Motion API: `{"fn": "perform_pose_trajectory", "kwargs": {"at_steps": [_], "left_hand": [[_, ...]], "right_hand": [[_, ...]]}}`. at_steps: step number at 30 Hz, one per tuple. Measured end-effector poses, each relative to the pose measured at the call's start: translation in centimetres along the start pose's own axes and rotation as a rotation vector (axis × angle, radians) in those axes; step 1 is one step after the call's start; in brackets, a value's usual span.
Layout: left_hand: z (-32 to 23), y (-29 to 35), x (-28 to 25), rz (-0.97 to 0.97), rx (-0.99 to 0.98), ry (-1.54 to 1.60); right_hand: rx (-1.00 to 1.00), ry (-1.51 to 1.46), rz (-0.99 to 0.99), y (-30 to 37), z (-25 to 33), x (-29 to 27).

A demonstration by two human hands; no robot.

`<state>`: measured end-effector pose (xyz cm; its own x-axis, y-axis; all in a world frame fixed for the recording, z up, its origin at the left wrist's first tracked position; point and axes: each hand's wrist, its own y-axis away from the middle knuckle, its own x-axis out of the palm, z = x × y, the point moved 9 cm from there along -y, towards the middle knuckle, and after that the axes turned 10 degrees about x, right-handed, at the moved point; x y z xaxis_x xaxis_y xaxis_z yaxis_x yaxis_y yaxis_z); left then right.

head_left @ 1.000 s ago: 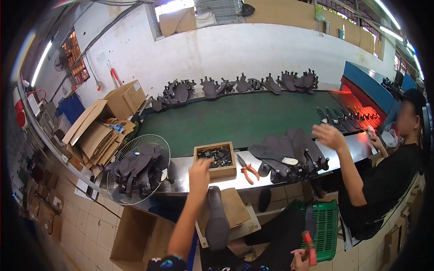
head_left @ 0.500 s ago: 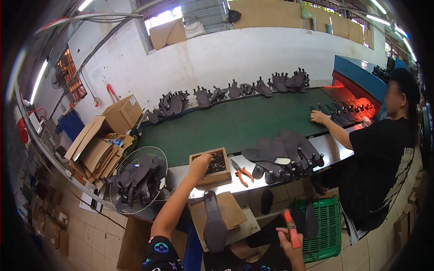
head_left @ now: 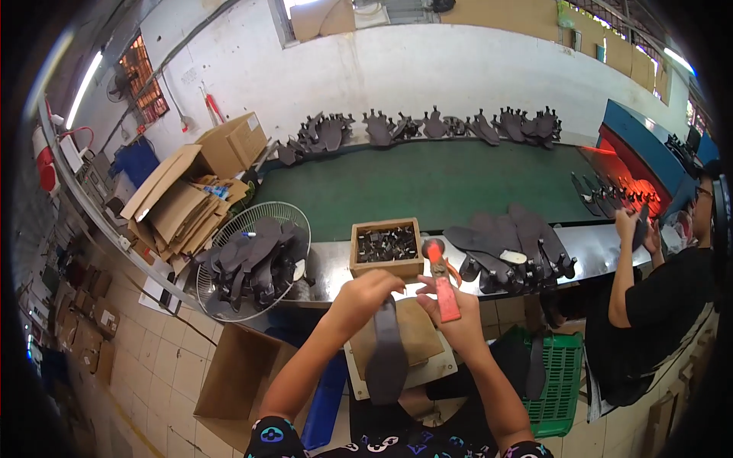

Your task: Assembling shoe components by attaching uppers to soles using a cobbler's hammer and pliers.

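Observation:
My left hand point(head_left: 365, 300) is closed with fingertips pinched at the narrow far end of a dark grey shoe sole point(head_left: 386, 362); whatever is between them is too small to make out. The sole lies on a brown pad point(head_left: 418, 330) over a pale board in front of me. Just right of it, my right hand point(head_left: 456, 311) grips a hammer with a red handle point(head_left: 446, 294), held upright. Beyond both hands stands a wooden box point(head_left: 387, 269) of small black parts point(head_left: 388, 244). Orange-handled pliers point(head_left: 453, 272) are mostly hidden behind the hammer.
A wire basket point(head_left: 305, 237) of soles is on the left, beside cardboard boxes point(head_left: 233, 143). More soles point(head_left: 527, 237) are piled on the right of the metal ledge. A green conveyor belt point(head_left: 427, 172) runs behind. A co-worker point(head_left: 649, 305) handles a sole at far right, near a green crate point(head_left: 561, 385).
My left hand has come back from the wooden box to the sole's far end. My right hand has lifted the hammer up and leftward beside it. The view has shifted; the co-worker now holds a sole.

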<state>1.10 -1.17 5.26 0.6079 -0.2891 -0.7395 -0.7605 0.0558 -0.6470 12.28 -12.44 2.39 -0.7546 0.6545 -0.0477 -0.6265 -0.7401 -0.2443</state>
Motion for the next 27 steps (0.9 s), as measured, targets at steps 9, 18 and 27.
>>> {"fn": "perform_pose_trajectory", "kwargs": {"at_steps": [9,18,27], "left_hand": [[0.2,5.8,-0.9,-0.163,-0.554,0.098],[6.6,12.4,6.8,-0.188,-0.686,0.233],[3.3,13.6,6.6,-0.212,-0.641,0.24]], "right_hand": [[0.573,-0.225,0.396,1.6,-5.7,3.4],[0.298,0.158,0.304,-2.7,-8.3,4.8],[0.117,0.396,0.293,-1.2,-9.6,6.5]]}}
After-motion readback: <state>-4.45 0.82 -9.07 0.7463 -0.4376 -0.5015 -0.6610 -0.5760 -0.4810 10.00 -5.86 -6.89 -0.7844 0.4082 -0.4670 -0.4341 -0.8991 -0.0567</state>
